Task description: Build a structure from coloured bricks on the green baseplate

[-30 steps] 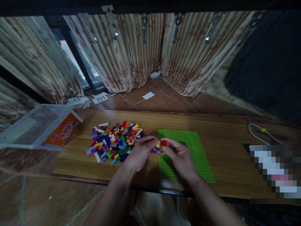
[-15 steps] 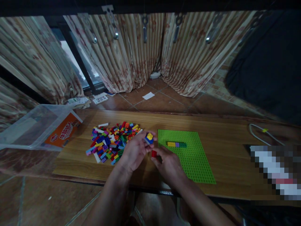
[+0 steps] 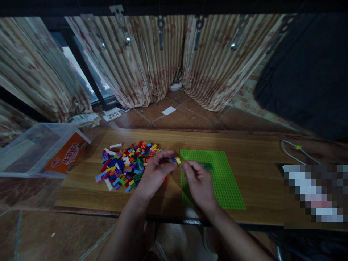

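My left hand (image 3: 156,172) is closed round some small toy bricks (image 3: 176,160), blue with yellow at the end, held above the table between the brick pile and the green plate. The fingers of my right hand (image 3: 198,177) are pinched together just right of the yellow end; whatever they hold is hidden. A bit of red brick (image 3: 165,179) shows under my left hand, and I cannot tell whether it is held or lies on the table. On the green studded baseplate (image 3: 225,188), a row of bricks (image 3: 208,166) is partly covered by my right hand.
Left of my hands, a heap of mixed toy bricks (image 3: 122,168) is spread on the wooden table (image 3: 84,188). A clear plastic bin (image 3: 32,145) with an orange label stands at the left end. A white cable (image 3: 292,156) lies at the right, behind a blurred-out patch.
My right hand has risen from below the blue and yellow bricks to beside them. The red brick no longer shows at its fingertips. My left hand has turned, with its bricks pointing right.
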Demonstrator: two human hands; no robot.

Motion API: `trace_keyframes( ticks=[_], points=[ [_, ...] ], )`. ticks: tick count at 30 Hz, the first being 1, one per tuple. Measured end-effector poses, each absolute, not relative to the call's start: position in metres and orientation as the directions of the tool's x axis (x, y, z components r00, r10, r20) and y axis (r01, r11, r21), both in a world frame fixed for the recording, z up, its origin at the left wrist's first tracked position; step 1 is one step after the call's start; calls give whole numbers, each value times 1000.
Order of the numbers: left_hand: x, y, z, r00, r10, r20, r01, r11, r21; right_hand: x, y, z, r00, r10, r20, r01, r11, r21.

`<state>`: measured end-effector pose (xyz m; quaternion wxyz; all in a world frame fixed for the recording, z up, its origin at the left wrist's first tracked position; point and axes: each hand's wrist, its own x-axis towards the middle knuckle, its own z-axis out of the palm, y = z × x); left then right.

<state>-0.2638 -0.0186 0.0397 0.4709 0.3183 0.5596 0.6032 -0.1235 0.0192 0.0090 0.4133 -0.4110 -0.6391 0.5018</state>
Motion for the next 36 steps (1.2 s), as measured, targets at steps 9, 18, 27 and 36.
trace_keyframes(
  ticks=[9, 18, 27, 36],
  points=[
    [-258, -22, 32, -203, 975, 89, 236, -39, 971, -128, 24, 13, -373, 895, -245, -317, -371, -873],
    [-262, -23, 37, -163, 977, 139, 256, -94, 962, -121, 25, 15, -443, 822, -358, -397, -538, -744],
    [-266, -29, 43, -166, 985, 37, 44, -30, 999, -119, 26, 20, -451, 814, -367, -411, -554, -724],
    [-278, -29, 46, -223, 974, 33, -60, -48, 997, -127, 17, -2, -470, 882, -46, -11, -58, -998]
  ],
)
